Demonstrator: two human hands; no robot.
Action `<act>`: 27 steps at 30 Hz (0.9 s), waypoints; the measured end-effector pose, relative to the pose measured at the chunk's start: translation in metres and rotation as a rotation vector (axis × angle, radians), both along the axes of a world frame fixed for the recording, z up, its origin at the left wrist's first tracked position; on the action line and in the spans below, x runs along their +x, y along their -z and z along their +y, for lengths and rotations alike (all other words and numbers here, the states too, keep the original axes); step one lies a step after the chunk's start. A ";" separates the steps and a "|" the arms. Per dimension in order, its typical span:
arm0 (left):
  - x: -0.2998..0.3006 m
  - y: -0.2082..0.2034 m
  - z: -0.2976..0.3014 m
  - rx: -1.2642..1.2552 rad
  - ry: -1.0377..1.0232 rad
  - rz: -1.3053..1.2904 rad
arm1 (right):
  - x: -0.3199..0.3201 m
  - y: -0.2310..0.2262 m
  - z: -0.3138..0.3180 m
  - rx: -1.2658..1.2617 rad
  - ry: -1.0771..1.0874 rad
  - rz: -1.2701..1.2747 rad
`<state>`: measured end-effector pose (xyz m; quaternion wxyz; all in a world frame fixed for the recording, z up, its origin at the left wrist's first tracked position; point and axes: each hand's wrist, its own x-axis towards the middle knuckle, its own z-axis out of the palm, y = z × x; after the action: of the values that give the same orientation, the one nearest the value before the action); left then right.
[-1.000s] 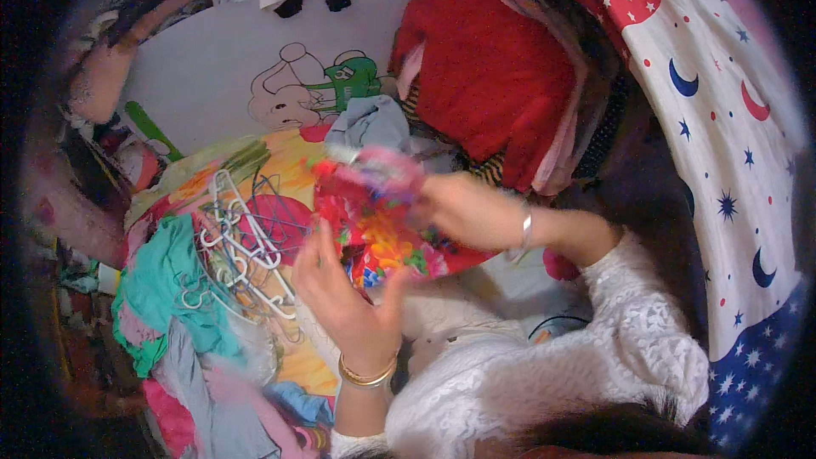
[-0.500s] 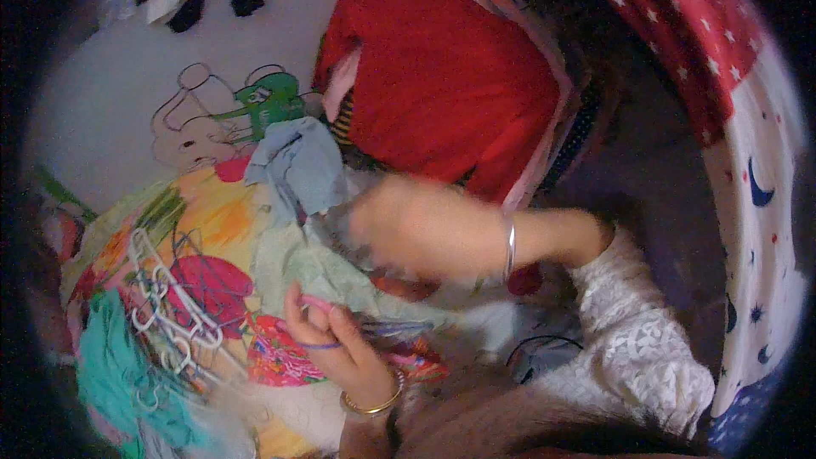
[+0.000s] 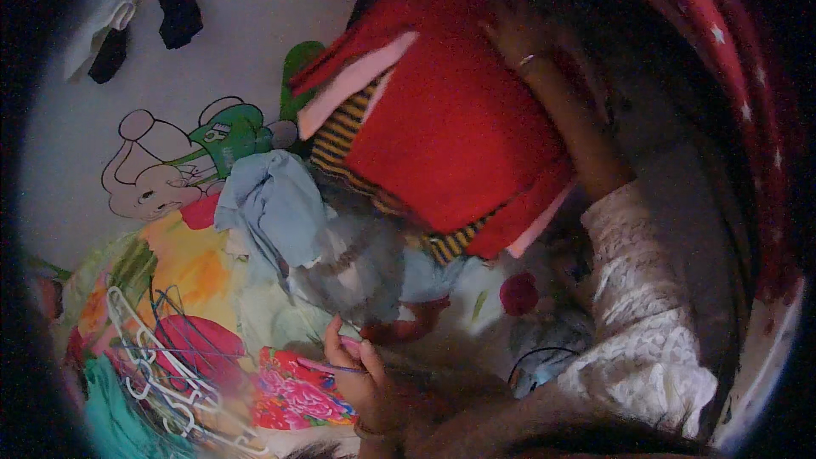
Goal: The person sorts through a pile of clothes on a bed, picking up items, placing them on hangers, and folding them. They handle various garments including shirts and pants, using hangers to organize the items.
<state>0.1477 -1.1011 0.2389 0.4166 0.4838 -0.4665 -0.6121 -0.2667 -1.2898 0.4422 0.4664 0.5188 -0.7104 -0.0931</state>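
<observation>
My left hand (image 3: 361, 378), low in the middle, has its fingers closed around thin pink and purple rods that look like clothes hangers (image 3: 327, 366). My right hand (image 3: 517, 38) reaches up to the top of a red garment (image 3: 459, 119) that hangs in front of me. Dim light hides whether its fingers grip there. Behind the red cloth show a pink garment (image 3: 361, 81) and a yellow-and-black striped one (image 3: 336, 136). Between my hands lie a light blue garment (image 3: 272, 204) and a blurred grey cloth (image 3: 353, 268).
White hangers (image 3: 127, 323) lie tangled on a colourful floral cloth (image 3: 195, 246) at left, beside teal fabric (image 3: 110, 408). A pale wall (image 3: 246, 42) with a cartoon drawing stands behind. Dark socks (image 3: 178, 8) hang upper left. A starred red curtain (image 3: 748, 102) borders the right.
My right arm has gone from over the bedding up to the top of the red garment. That garment now hangs more tilted, with more of the striped cloth showing. My left hand keeps its hold.
</observation>
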 end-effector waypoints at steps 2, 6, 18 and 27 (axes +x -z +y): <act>-0.003 -0.016 -0.008 0.081 0.024 0.082 | -0.061 0.000 0.008 -0.033 0.222 0.102; 0.007 -0.023 -0.013 0.039 -0.003 0.055 | -0.056 0.012 -0.012 0.007 0.389 0.079; 0.018 -0.080 -0.011 -0.452 0.116 -0.023 | 0.207 0.034 0.138 0.346 -0.430 -1.020; -0.056 -0.158 -0.011 -1.062 0.120 0.074 | 0.247 0.041 0.243 0.471 -0.710 -1.106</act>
<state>0.0912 -1.1126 0.3964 0.5845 0.1569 -0.7238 -0.3314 -0.0194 -1.0471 0.4013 -0.0863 0.7782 -0.5919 0.1912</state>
